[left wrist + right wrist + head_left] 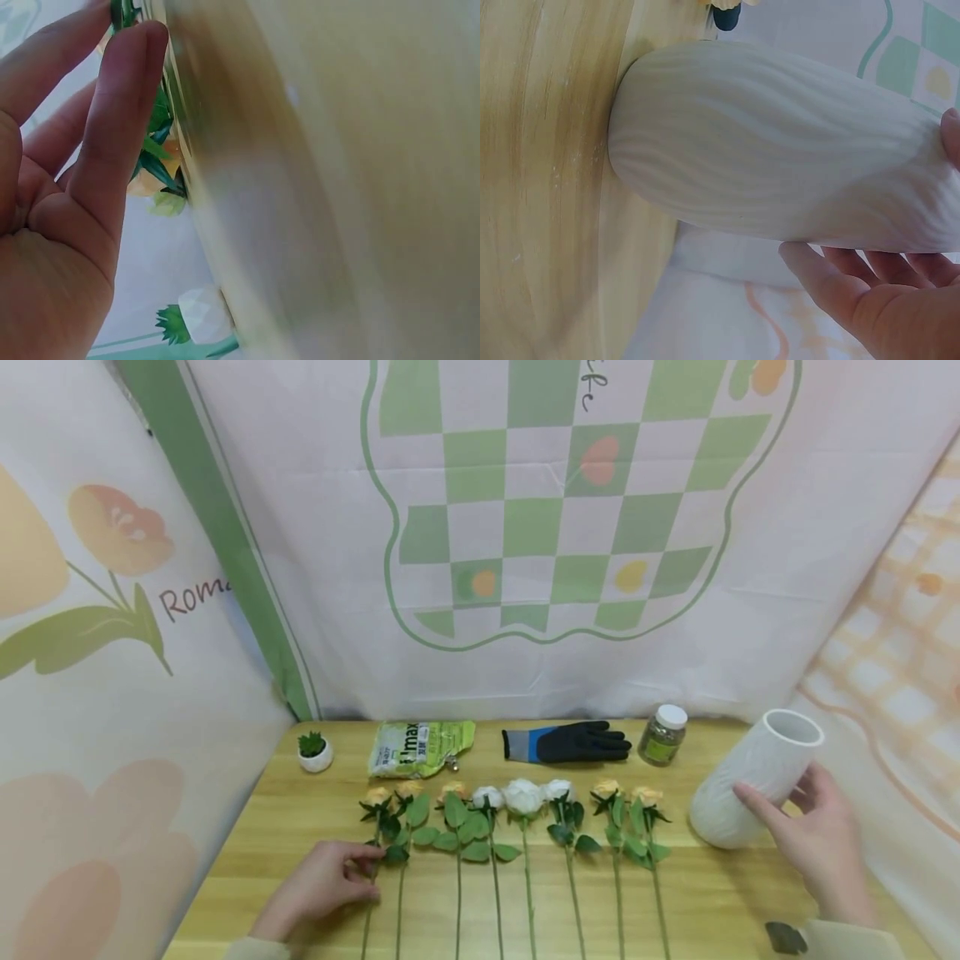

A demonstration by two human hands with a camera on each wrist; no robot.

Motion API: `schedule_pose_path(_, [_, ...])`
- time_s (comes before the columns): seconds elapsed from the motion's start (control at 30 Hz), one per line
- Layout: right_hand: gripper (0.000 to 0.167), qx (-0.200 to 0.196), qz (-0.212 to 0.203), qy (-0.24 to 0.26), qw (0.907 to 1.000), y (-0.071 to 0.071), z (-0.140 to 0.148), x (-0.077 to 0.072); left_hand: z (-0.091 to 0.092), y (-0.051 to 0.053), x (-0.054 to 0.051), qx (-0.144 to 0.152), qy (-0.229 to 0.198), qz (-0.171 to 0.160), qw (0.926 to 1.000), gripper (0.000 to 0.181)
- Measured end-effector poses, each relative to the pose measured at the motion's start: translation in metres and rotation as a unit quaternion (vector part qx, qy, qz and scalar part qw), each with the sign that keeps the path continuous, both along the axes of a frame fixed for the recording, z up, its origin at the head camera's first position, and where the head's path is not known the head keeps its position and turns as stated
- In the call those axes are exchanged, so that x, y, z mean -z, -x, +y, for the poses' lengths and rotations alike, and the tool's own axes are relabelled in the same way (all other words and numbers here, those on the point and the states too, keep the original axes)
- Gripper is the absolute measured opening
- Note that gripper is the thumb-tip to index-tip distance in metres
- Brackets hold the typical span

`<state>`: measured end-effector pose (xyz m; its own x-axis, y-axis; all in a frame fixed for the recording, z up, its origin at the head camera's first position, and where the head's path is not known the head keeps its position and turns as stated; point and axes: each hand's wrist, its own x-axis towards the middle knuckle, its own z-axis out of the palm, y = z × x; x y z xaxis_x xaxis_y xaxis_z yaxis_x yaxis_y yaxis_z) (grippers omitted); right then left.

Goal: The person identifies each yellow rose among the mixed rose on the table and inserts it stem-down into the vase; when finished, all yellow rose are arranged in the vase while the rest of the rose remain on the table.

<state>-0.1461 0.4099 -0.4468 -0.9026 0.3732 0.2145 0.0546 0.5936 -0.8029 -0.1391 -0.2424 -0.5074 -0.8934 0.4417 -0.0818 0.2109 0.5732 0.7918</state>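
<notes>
My left hand is at the leftmost yellow rose, its thumb and fingers around the stem below the leaves. In the left wrist view, green stem and leaves show between the fingertips of that hand. A white ribbed vase leans to the right on its base, held near its upper part by my right hand. The right wrist view shows the vase with fingers of the right hand along its side. Yellow and white roses lie in a row between the hands.
Along the back of the wooden table are a small potted plant, a green and white bag, a black and blue glove and a white-lidded jar. A dark object lies beside the right sleeve.
</notes>
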Motion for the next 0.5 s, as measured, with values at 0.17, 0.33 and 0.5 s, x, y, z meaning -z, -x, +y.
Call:
schedule_pose_path(0.17, [0.095, -0.003, -0.004, -0.007, 1.0000, 0.000, 0.001, 0.000, 0.004, -0.002, 0.000, -0.015, -0.006, 0.006, 0.9998, 0.058])
schedule_pose_path(0.33, [0.097, -0.002, -0.009, -0.011, 0.9999, 0.000, 0.004, 0.000, 0.009, -0.003, -0.002, -0.034, -0.008, 0.003, 0.9994, 0.062])
schedule_pose_path(0.5, [0.099, -0.006, -0.016, -0.011, 0.9998, 0.000, 0.005, -0.002, 0.013, -0.004, -0.003, -0.039, -0.014, -0.002, 0.9991, 0.062])
